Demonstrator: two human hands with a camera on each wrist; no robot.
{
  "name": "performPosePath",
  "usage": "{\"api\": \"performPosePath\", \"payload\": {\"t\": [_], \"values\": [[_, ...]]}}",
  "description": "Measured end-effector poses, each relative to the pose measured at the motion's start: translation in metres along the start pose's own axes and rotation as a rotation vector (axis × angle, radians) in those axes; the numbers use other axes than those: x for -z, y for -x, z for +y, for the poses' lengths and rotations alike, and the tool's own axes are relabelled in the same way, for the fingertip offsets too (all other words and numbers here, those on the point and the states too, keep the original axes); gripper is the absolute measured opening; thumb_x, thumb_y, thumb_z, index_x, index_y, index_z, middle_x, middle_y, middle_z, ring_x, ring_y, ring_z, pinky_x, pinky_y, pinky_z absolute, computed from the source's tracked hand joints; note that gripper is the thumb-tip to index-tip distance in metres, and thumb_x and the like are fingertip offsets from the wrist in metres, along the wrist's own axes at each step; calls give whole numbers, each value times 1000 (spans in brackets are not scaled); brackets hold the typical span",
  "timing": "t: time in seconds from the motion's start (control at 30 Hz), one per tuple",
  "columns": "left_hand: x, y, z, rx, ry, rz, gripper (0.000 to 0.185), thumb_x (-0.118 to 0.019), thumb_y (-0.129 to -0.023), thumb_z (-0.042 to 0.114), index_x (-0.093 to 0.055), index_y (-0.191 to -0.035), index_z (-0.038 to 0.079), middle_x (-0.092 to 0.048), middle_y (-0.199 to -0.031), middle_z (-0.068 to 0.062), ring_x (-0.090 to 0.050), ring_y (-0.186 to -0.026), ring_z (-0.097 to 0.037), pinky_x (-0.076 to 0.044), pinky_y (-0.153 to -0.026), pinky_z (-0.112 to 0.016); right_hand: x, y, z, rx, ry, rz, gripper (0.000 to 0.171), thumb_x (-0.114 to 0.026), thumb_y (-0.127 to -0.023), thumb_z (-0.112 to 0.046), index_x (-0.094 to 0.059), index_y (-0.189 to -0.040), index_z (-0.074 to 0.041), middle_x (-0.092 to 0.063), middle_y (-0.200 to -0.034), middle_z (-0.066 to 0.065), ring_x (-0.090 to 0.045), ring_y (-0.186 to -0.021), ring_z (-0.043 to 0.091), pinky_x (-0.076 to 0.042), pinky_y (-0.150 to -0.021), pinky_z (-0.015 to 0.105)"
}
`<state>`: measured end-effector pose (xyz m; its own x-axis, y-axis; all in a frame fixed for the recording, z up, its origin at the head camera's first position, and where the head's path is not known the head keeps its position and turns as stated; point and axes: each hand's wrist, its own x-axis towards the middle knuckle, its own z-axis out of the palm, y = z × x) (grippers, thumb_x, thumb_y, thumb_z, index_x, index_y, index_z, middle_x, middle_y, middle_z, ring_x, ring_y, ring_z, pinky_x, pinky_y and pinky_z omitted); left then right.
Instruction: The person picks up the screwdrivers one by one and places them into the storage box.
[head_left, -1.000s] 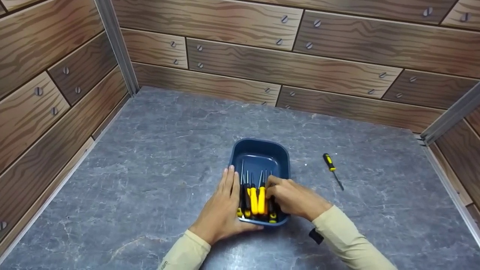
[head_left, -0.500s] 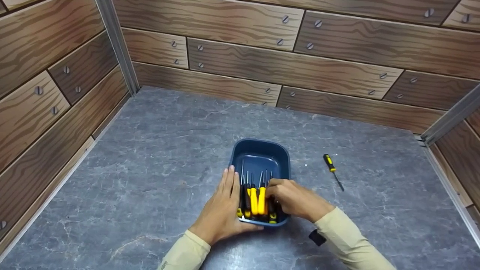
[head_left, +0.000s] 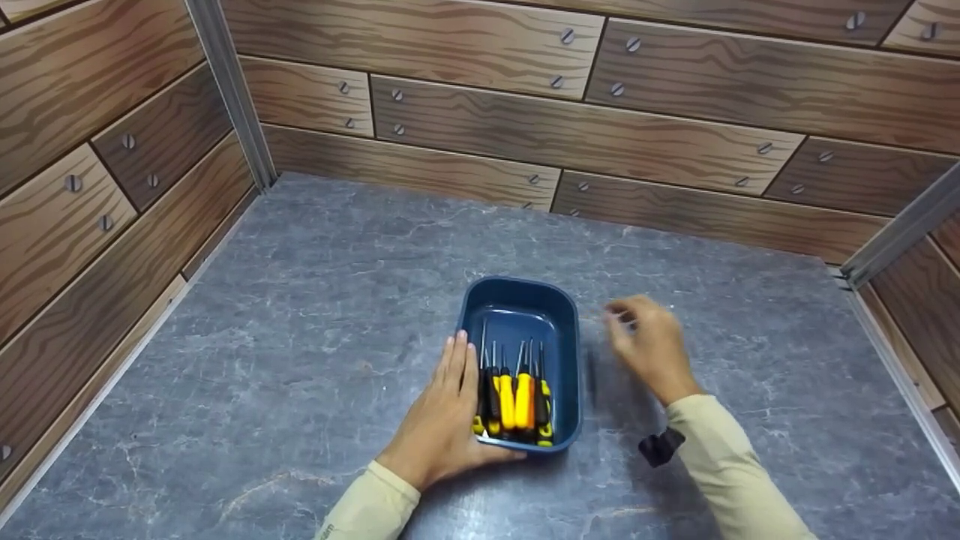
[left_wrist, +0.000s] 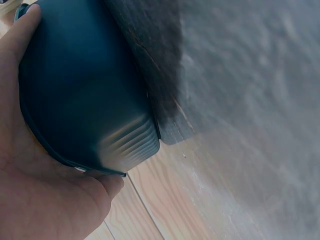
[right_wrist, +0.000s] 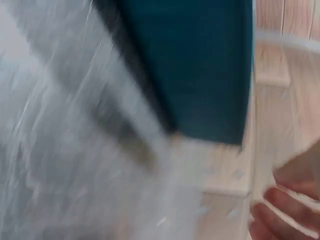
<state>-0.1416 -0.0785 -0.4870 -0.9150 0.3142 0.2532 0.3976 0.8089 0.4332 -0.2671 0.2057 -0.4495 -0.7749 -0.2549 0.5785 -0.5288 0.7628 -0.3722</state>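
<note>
The left hand (head_left: pixel 441 416) lies low and palm-down, fingers straight and held together, pointing away from the body, with the thumb reaching out to the right near the wrist. In the left wrist view the palm (left_wrist: pixel 30 170) and thumb press flat against what they touch. The left forearm, in a pale beige sleeve, comes in from the lower edge, angled up and to the right. The right hand (head_left: pixel 649 346) is raised and motion-blurred, fingers loosely curled and holding nothing. Its beige-sleeved forearm slants in from the lower right, with a dark strap at the wrist.
</note>
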Motion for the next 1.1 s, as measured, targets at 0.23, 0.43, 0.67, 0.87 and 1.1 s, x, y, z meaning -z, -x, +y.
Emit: {"api": "performPosePath", "payload": {"t": [0.23, 0.43, 0.67, 0.87, 1.1], "values": [[-1, 2, -1, 12, -6, -2, 139, -72, -68, 81, -17, -157, -11, -6, -164, -30, -10, -152, -42, -23, -121, -48, -6, 8, 51, -387, 197, -29, 37, -72, -87, -11, -67, -116, 11, -64, -112, 34, -58, -100, 55, -45, -88, 63], [-1, 2, 0, 22, 12, -19, 139, -73, -68, 80, -14, -157, -10, -5, -165, -29, -8, -153, -41, -23, -121, -48, -11, 18, 77, -531, 237, -120, 41, -69, -93, -21, -64, -116, 13, -60, -107, 37, -56, -97, 60, -43, -85, 65], [0, -1, 0, 24, 6, -12, 139, -72, -68, 81, -15, -157, -10, -5, -165, -29, -8, -153, -41, -23, -121, -48, -11, 16, 85, -527, 233, -126, 25, -67, -94, -15, -67, -90, 10, -60, -92, 34, -57, -90, 59, -44, -79, 66], [0, 0, 0, 0, -16, 14, 138, -69, -70, 82, -18, -156, -12, -8, -164, -31, -11, -152, -43, -24, -121, -48, -7, 20, 83, -511, 182, -131, 20, -63, -92, -5, -70, -97, 13, -64, -97, 35, -59, -96, 58, -44, -86, 66], [0, 0, -1, 13, -12, -8, 139, -71, -69, 81, -15, -157, -11, -6, -165, -30, -10, -152, -43, -23, -120, -48, 3, 28, 77, -421, 140, -143, 20, -65, -91, -3, -73, -103, 11, -69, -98, 31, -61, -95, 54, -44, -85, 61]]}}
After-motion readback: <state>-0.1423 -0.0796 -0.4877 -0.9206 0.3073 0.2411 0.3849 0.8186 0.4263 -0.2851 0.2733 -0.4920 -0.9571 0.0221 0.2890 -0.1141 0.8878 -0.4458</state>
